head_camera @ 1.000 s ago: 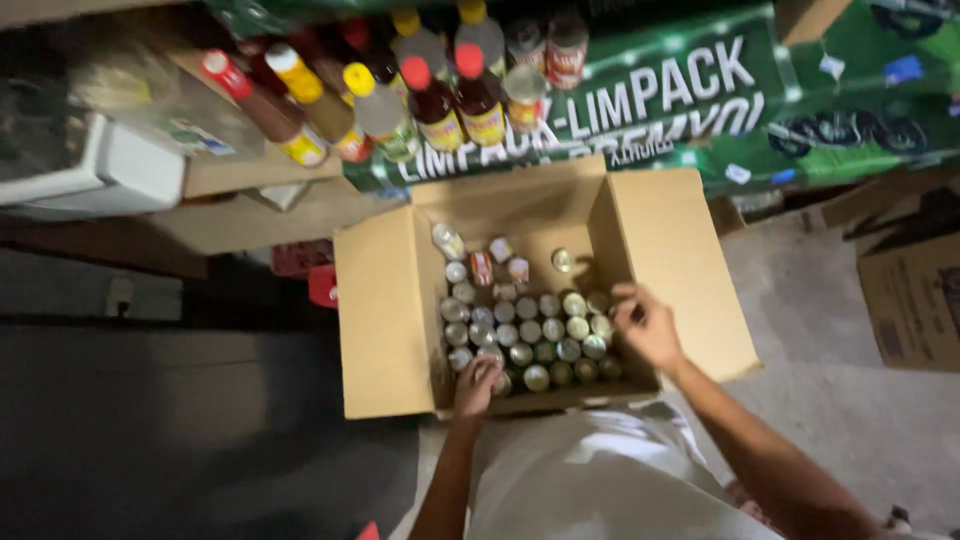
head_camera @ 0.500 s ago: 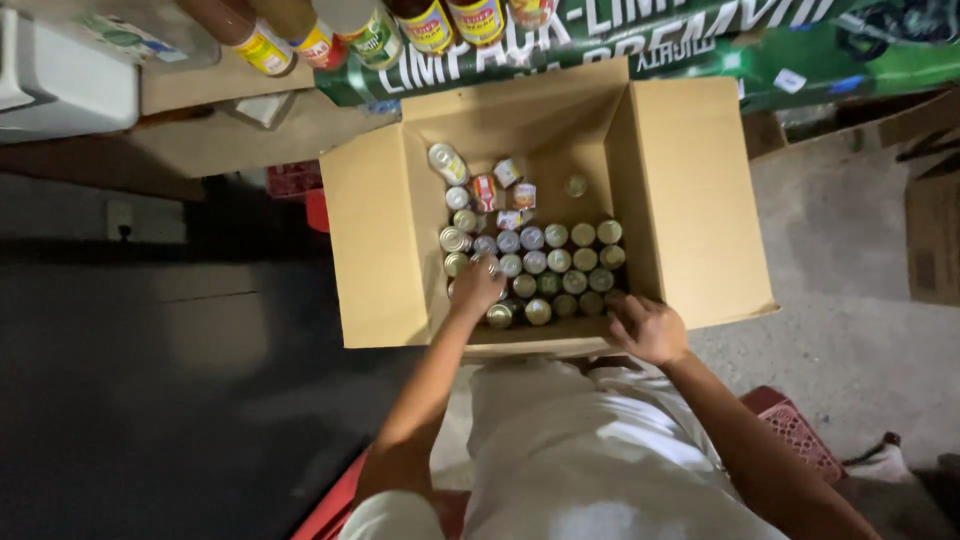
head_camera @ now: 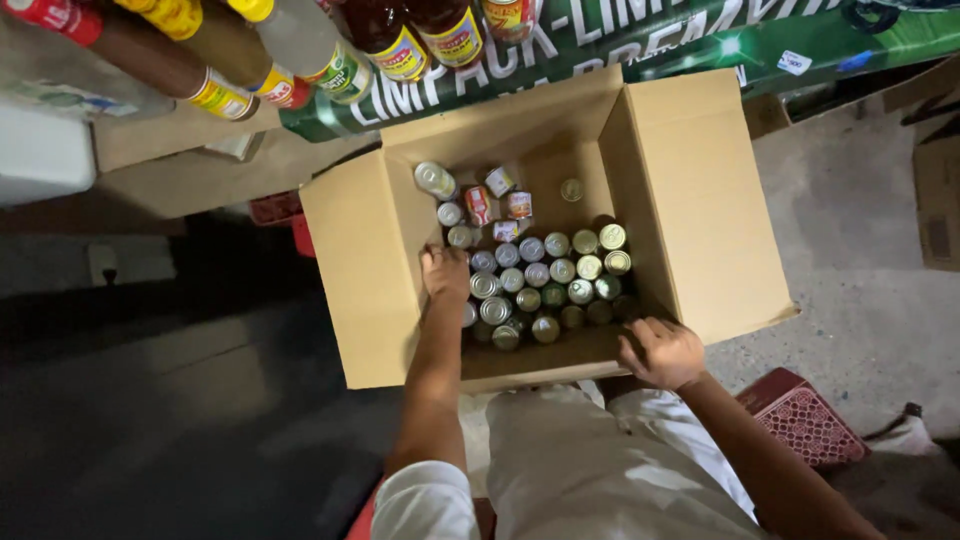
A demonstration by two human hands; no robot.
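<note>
One box: open cardboard carton (head_camera: 690, 200), flaps spread, under and ahead of both hands
Banner: green printed sheet (head_camera: 640, 40), beyond the carton, far from the hands
Bottles: sauce bottles (head_camera: 300, 45), lying in a row above the left hand, well apart
Crate: red plastic crate (head_camera: 805, 415), just right of the right forearm
Cans: small tins (head_camera: 545, 270), packed upright in rows, between the hands
Left hand (head_camera: 445, 272): inside carton, fingers bent down onto tins at left wall; grip unclear
Right hand (head_camera: 660, 352): fingers curled over the near carton edge
</note>
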